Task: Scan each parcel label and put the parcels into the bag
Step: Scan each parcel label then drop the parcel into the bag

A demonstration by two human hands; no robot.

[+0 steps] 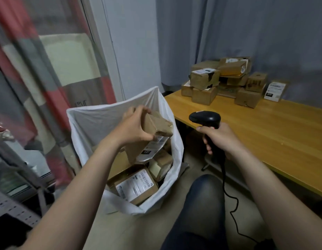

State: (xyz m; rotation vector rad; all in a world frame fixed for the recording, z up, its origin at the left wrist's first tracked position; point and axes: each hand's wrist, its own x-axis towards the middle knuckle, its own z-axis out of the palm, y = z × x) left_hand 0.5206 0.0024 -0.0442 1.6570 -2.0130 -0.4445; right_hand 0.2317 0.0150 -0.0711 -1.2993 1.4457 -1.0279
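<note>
My left hand [134, 126] grips a small brown cardboard parcel [157, 124] over the open mouth of the white plastic bag [91, 120] on the floor. Inside the bag lie several cardboard parcels, among them one with a white label [136, 186] facing up. My right hand [219, 139] holds the black barcode scanner [205, 118] by its handle, beside the table's near corner, with its head pointing left toward the bag. More parcels [223, 80] are piled at the far end of the wooden table [265, 130].
The scanner's black cable [230, 199] hangs down to the floor past my knee [201, 204]. A metal rack [17, 165] stands at the left under a red and grey curtain. Grey curtains hang behind the table.
</note>
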